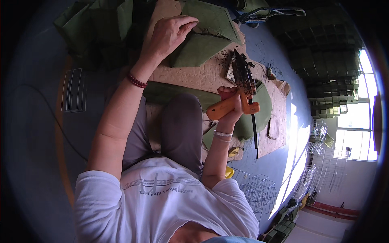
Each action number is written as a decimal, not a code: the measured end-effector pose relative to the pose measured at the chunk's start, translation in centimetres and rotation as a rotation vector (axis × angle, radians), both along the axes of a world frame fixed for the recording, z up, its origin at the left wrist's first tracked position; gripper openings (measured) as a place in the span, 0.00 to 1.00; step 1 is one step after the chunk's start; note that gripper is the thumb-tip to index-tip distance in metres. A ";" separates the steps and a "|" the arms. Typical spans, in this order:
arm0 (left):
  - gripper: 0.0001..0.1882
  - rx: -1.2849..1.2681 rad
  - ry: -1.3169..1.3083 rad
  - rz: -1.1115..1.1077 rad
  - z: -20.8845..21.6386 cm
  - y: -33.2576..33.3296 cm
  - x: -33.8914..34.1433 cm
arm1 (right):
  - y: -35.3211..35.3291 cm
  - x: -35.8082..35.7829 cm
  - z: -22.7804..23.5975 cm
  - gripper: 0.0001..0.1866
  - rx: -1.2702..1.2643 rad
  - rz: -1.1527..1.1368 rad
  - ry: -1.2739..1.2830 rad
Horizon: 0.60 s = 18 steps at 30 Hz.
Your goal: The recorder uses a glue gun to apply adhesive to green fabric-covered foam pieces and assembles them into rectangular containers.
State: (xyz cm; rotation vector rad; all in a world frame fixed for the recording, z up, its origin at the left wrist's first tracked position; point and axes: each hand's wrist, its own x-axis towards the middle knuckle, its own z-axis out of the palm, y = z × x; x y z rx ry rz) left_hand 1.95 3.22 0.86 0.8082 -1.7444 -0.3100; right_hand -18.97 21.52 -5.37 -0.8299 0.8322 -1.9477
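Note:
My right hand (231, 101) grips the orange handle of a hot glue gun (243, 87). The gun's front is caked with dark residue, and a thin black stick hangs from its rear. Farther left, my left hand (172, 34) is closed, thumb and index fingertips together over a folded green panel piece (200, 50). Whatever sits between those fingertips is too small to make out. A dark, ragged line runs along the gap between the piece's two green faces. Another green sheet (259, 107) lies beside the gun, partly behind my right hand.
Worn tan boards (186, 77) with dark crumbs lie before my knees. Green folded boxes (97, 28) stand at far left, more stacks (324, 60) at far right. Wire racks (259, 190) stand on the blue floor to the right; a cable (52, 115) crosses it at left.

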 end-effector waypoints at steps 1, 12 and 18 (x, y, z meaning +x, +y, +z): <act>0.08 -0.039 -0.023 -0.033 0.1 -0.1 0.2 | 0.1 -0.6 -0.3 0.17 -0.006 -0.009 0.027; 0.09 -0.137 -0.228 -0.167 1.7 1.9 2.1 | -0.5 -2.1 0.2 0.21 0.030 -0.113 -0.165; 0.10 -0.214 -0.239 -0.164 2.5 3.0 1.4 | -1.2 -2.1 2.2 0.20 -0.043 -0.021 -0.221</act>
